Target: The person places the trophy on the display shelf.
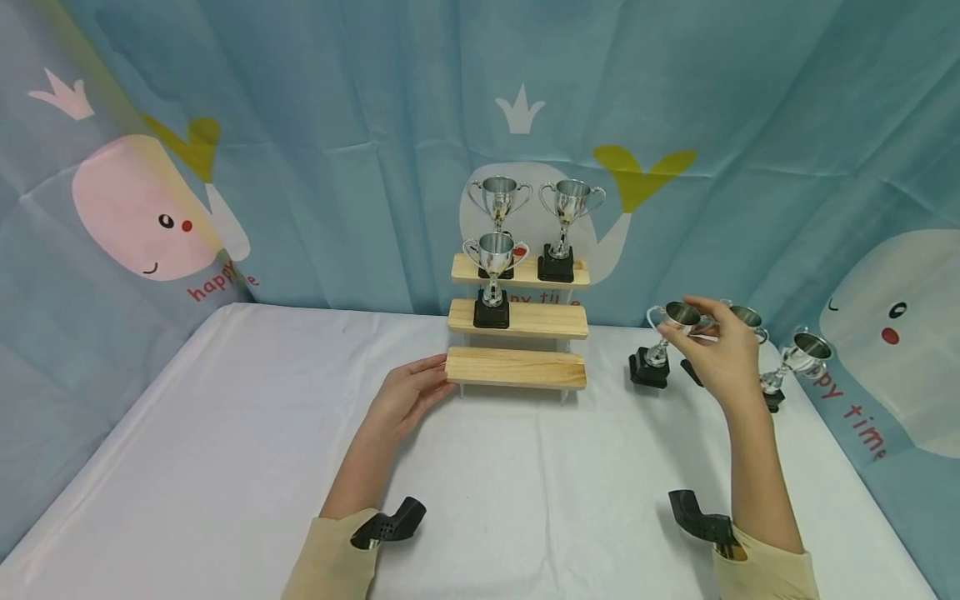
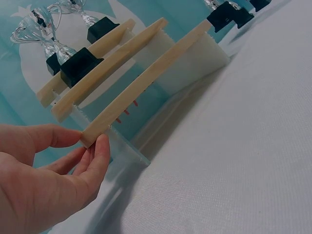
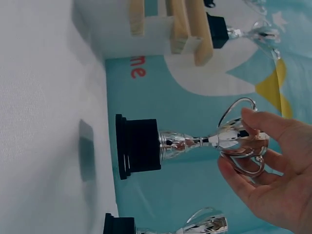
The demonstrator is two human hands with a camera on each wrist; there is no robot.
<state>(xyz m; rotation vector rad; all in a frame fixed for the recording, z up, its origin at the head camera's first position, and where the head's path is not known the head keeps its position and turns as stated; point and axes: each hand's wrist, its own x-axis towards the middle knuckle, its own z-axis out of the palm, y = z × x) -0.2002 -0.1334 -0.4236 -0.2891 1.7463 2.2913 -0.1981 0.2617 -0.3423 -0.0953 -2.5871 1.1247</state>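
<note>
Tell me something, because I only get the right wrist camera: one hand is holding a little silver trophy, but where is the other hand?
Observer: The head and left wrist views both show it. The left hand is pinching the left end of the lowest board.

Visitor: Oh, nice! And how many of those shiny trophies are there altogether? I can't fit them all in my picture.

Observer: Six show in the head view: two on the top board, one on the middle board, and three off to the right, counting the one in the right hand.
</note>
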